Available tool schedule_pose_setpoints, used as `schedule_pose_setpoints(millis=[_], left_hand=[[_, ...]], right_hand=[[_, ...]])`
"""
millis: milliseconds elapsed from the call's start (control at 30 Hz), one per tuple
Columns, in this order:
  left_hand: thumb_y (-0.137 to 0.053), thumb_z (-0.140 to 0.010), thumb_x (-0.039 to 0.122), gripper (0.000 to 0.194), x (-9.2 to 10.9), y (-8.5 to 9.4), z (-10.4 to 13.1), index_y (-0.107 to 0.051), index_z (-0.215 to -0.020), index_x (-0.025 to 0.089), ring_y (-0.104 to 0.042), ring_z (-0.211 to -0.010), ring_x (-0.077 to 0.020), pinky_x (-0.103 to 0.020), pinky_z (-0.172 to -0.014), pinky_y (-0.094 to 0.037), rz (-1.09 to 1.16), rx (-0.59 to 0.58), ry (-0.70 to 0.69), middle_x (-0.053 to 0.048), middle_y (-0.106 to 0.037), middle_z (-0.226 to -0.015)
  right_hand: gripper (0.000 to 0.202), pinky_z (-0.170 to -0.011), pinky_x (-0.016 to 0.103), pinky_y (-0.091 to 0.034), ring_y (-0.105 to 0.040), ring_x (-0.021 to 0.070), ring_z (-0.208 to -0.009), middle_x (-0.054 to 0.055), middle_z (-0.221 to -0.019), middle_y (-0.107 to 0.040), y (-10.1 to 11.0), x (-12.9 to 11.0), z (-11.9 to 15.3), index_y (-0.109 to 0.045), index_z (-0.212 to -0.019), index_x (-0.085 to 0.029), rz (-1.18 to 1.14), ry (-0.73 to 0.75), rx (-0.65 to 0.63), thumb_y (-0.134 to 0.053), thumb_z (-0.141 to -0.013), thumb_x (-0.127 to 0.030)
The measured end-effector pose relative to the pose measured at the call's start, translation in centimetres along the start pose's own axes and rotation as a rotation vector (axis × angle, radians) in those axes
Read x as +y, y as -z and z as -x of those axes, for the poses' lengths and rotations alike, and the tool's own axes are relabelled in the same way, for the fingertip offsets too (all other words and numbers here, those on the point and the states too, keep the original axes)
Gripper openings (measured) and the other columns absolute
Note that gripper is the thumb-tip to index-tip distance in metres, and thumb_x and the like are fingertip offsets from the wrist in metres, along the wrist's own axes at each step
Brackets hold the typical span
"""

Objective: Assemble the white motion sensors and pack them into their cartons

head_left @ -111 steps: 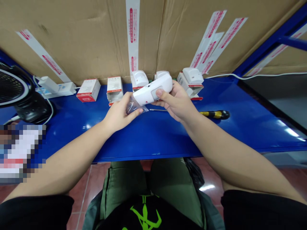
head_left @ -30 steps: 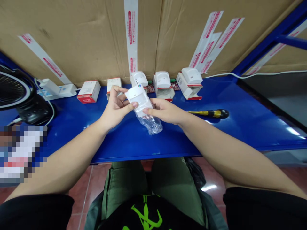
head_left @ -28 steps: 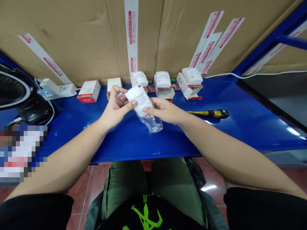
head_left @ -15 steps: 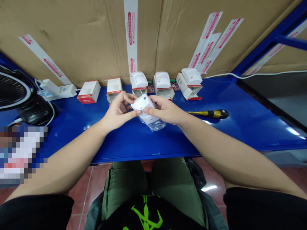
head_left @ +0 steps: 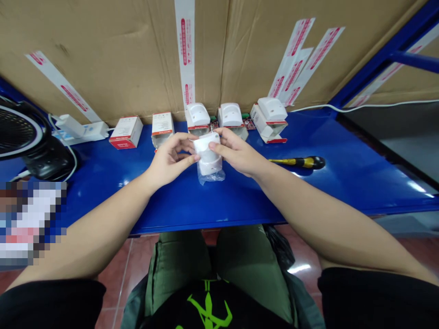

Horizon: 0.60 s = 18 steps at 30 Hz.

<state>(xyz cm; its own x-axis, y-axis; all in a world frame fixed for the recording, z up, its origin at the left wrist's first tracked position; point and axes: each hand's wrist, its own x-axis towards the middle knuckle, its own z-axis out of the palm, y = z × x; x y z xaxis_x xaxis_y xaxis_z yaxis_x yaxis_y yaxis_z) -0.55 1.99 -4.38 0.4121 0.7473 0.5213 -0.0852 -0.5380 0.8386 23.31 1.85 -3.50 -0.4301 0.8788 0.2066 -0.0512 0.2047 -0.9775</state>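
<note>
A white motion detector [head_left: 210, 165] is held upright between both hands above the blue table. A clear plastic bag [head_left: 214, 177] wraps its lower part and bunches at the bottom end. My left hand [head_left: 169, 158] pinches the detector's left edge, thumb in front and fingers curled behind. With its thumb on the front face, my right hand [head_left: 236, 154] grips the upper right side. Behind the hands, three more white detectors [head_left: 230, 114] rest on small open cartons [head_left: 270, 127].
Two white-and-red cartons [head_left: 126, 133] stand at the back left. A yellow-and-black screwdriver [head_left: 310, 162] lies right of my forearm. At the left are a black fan [head_left: 44, 157] and a power strip [head_left: 92, 131]. Cardboard [head_left: 120, 55] backs the blue table [head_left: 206, 214].
The detector has turned from a slant to nearly straight, its bagged lower end swinging left. My right fingers have shifted toward its upper corner. Both hands keep hold.
</note>
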Motion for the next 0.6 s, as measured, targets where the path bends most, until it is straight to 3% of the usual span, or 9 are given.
schedule_pose_setpoints(millis=[167, 267, 467, 600], left_hand=[[-0.097, -0.088, 0.040, 0.030, 0.0, 0.1, 0.1, -0.082, -0.106, 0.022, -0.077, -0.098, -0.0164, -0.029, -0.088, -0.070, -0.056, 0.036, -0.024, -0.008, -0.078, -0.116], [-0.093, -0.091, 0.043, 0.026, 0.2, -0.1, 0.1, -0.080, -0.094, 0.021, -0.077, -0.096, -0.0182, -0.032, -0.085, -0.069, -0.123, 0.075, -0.054, -0.009, -0.079, -0.111], [-0.088, -0.098, 0.050, 0.032, 1.0, -0.4, -0.2, -0.074, -0.094, 0.021, -0.072, -0.080, -0.0152, -0.031, -0.078, -0.065, -0.086, 0.108, -0.073, -0.006, -0.078, -0.097], [-0.085, -0.100, 0.052, 0.033, 1.1, -0.5, -0.4, -0.071, -0.096, 0.021, -0.070, -0.076, -0.0133, -0.028, -0.073, -0.063, -0.106, 0.168, -0.164, -0.005, -0.076, -0.096]], right_hand=[[0.033, -0.072, 0.031, -0.054, -0.062, 0.0178, -0.082, -0.002, -0.092, -0.064, 0.2, 0.3, 0.0, -0.055, -0.118, -0.028, 0.039, -0.050, 0.005, -0.078, -0.098, -0.041], [0.031, -0.071, 0.031, -0.053, -0.061, 0.0169, -0.078, -0.003, -0.091, -0.063, -0.1, 0.4, 0.0, -0.053, -0.118, -0.029, 0.044, -0.043, 0.014, -0.076, -0.099, -0.040], [0.041, -0.078, 0.030, -0.057, -0.068, 0.0163, -0.086, -0.003, -0.096, -0.068, -0.2, 0.4, 0.0, -0.050, -0.119, -0.029, -0.049, 0.040, 0.035, -0.080, -0.094, -0.040], [0.048, -0.086, 0.031, -0.058, -0.071, 0.0166, -0.094, -0.002, -0.105, -0.072, 0.3, 0.0, 0.0, -0.055, -0.124, -0.029, -0.023, 0.176, -0.079, -0.086, -0.089, -0.041]])
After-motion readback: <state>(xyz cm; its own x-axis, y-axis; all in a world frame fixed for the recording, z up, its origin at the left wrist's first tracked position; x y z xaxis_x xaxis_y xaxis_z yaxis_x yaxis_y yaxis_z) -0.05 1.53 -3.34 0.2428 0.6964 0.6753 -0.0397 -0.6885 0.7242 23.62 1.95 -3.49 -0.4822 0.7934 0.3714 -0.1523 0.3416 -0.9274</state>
